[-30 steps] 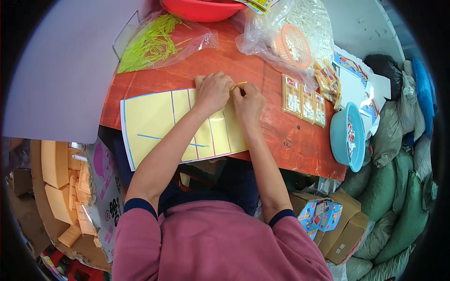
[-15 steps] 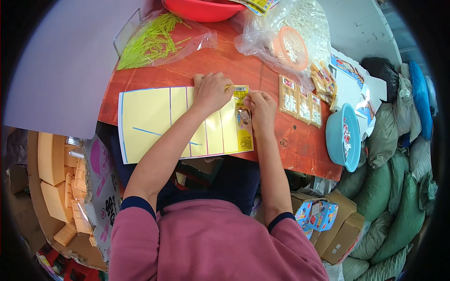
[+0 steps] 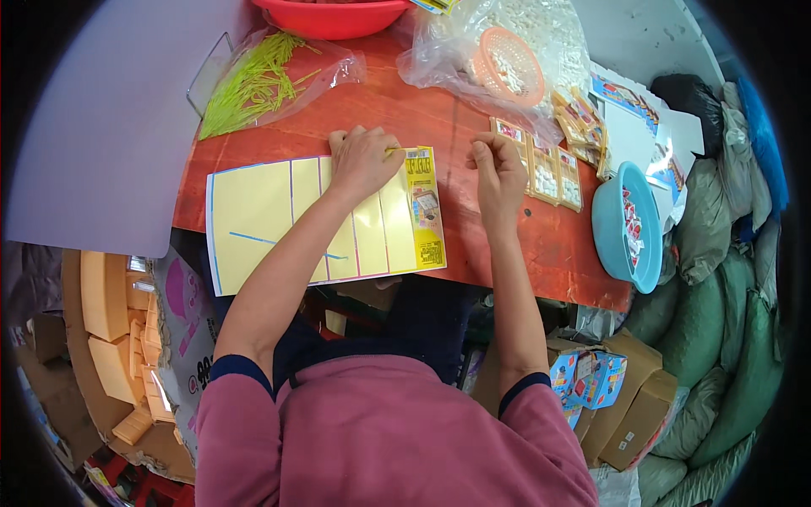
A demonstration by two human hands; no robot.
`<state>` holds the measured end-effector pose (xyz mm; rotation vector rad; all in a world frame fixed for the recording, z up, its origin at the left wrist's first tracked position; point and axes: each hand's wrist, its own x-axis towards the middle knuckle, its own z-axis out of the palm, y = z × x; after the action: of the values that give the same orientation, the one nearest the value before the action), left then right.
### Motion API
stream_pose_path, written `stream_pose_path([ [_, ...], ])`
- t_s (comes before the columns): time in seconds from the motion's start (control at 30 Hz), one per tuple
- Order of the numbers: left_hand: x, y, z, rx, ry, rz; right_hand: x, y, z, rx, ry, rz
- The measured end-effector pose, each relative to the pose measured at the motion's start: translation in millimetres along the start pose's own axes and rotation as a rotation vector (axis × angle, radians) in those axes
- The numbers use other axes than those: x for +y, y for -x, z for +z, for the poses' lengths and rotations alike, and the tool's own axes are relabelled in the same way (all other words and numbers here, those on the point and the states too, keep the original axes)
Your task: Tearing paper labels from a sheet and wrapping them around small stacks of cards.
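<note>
A stack of pale yellow sheets (image 3: 266, 198) with blue and purple lines lies at the table's front edge, with a brightly printed yellow card (image 3: 427, 211) along its right end. Over the upper edge of the stack rests my left hand (image 3: 365, 160), its fingers curled; a bit of yellow shows at its fingertips, too small to name. My right hand (image 3: 500, 173) hovers off the card to the right, by some small open trays (image 3: 545, 173) holding white pieces. Its thumb meets its bent fingers, and whatever may be between them is hidden.
Yellow-green sticks (image 3: 253, 89) lie on clear plastic at the back left, near a red basin (image 3: 334, 19). A peach basket (image 3: 507, 68) sits among bagged white pieces (image 3: 553, 34). At the right stands a blue basin (image 3: 604, 228); full sacks (image 3: 718, 321) lie beyond the table.
My right hand has left the printed card and moved right, toward the small trays. My left hand stays at the upper edge of the sheets. The whole view has shifted slightly.
</note>
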<state>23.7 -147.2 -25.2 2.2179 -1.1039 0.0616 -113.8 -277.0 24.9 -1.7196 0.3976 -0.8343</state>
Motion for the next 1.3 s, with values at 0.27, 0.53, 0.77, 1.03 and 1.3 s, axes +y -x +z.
stream_pose_path([
  [0.27,-5.3,-7.2,-6.3,-0.159,0.128,-0.089,-3.3,27.3,63.4,-0.152,0.515,-0.231],
  [0.53,-11.4,-8.5,-2.7,-0.138,0.179,-0.110,25.6,17.0,60.0,0.002,0.689,-0.209],
  [0.77,-6.0,-3.0,-8.1,-0.176,0.193,-0.057,26.4,14.3,67.7,0.057,0.723,-0.276],
  [1.03,-5.5,3.5,-7.2,-0.069,0.254,0.026,25.6,9.6,67.8,0.084,0.855,-0.239],
  [1.3,5.7,-0.2,1.2,-0.021,0.171,-0.079,14.2,27.4,36.3,0.075,0.355,0.090],
])
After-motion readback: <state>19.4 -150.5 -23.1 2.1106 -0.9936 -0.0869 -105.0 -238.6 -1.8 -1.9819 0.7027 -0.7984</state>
